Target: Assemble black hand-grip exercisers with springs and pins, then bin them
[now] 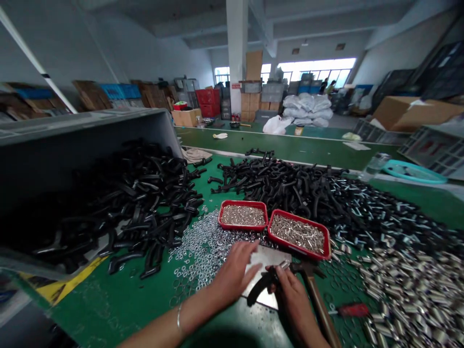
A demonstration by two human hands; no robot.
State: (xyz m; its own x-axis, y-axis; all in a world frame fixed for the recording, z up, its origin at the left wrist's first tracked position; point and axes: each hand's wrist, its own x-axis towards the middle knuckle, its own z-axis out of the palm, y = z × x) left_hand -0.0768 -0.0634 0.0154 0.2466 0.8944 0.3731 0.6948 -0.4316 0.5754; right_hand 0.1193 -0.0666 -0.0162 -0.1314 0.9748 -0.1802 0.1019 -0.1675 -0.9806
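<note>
Over a flat metal plate (pixel 268 258), my right hand (pixel 290 287) is closed around a black curved handle (pixel 259 288) with a metal spring-like piece (pixel 284 264) at its upper end. My left hand (pixel 237 268) hovers at the plate's left side, fingers apart, with nothing in it. A hammer (pixel 319 304) lies just right of my right hand. Two red trays stand behind the plate: the left one (pixel 242 227) holds tiny metal parts, the right one (pixel 328 241) holds small pins. Loose metal nuts or rings (pixel 205 249) spread left of the plate.
A grey crate (pixel 174 130) at the left spills black handles (pixel 145 217). More black parts (pixel 282 186) are heaped behind the trays. Metal cylinders (pixel 409 285) lie at the right, near a red-handled screwdriver (pixel 353 310). A turquoise ring-shaped object (pixel 415 171) sits farther back.
</note>
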